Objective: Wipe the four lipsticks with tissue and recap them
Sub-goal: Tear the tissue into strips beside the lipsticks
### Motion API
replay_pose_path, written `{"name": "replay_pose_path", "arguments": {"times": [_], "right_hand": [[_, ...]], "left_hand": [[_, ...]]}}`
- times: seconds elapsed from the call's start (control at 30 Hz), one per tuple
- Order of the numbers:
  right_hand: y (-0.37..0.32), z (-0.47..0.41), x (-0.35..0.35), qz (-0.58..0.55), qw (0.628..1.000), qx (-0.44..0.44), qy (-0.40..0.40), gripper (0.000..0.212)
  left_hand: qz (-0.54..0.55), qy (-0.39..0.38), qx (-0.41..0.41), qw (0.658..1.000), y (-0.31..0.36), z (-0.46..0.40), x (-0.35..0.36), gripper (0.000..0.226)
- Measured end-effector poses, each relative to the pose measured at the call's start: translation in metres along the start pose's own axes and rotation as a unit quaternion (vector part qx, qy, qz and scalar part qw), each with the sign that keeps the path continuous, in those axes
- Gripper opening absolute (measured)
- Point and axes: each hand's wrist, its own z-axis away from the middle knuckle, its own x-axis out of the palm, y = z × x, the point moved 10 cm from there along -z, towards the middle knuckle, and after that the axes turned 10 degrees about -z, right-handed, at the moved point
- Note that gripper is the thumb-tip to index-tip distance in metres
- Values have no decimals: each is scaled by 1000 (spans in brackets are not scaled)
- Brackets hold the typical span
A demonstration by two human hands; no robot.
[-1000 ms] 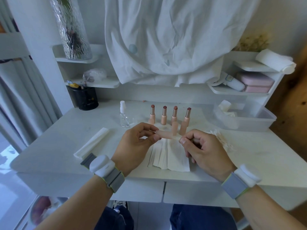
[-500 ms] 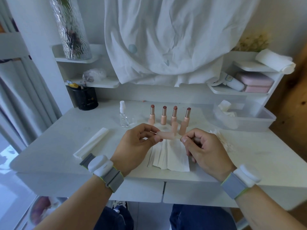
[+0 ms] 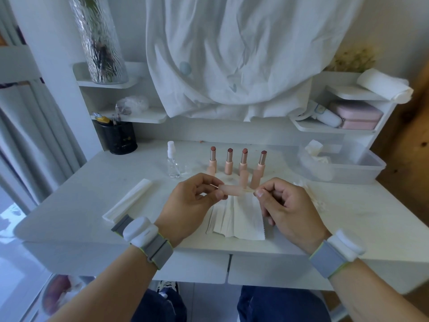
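Four uncapped lipsticks stand in a row at the back of the table: the first [image 3: 212,160], second [image 3: 229,159], third [image 3: 243,159] and fourth [image 3: 262,160]. Two pink caps [image 3: 243,180] [image 3: 256,181] stand upright just in front of them. My left hand [image 3: 190,201] pinches a third pink cap [image 3: 232,190], held sideways above a spread white tissue [image 3: 239,219]. My right hand [image 3: 285,205] pinches a thin pale stick [image 3: 248,191] that touches the cap's right end.
A small clear spray bottle [image 3: 173,161] stands left of the lipsticks. A folded white tissue strip [image 3: 130,199] lies at the left, a translucent bin [image 3: 343,168] at the right, a black pen pot [image 3: 119,138] at the back left. Pale swabs [image 3: 311,194] lie beyond my right hand.
Almost nothing differs. Both hands stay at the sideways cap, with only a slight shift of my right fingers at its end.
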Motion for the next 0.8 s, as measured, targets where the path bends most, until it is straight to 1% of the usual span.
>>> {"name": "replay_pose_path", "arguments": {"times": [0.13,0.2,0.33,0.57,0.8], "right_hand": [[0,0,2,20,1000,-1,-9,23],[0,1,3,16,1000,1,-17,24],[-4,1,2,-13,1000,-3,-14,23],[-2,0,-2,-7,1000,-5,8,24],[0,0,1,3,1000,1,-4,23]], "left_hand": [[14,39,-8,999,-4,-1,-9,8],[15,46,-11,999,-5,-2,-10,8],[-14,33,-12,999,-6,-2,-6,9],[-1,4,-8,1000,-5,-2,1,9],[10,55,-7,998,-9,-4,-12,11]]}}
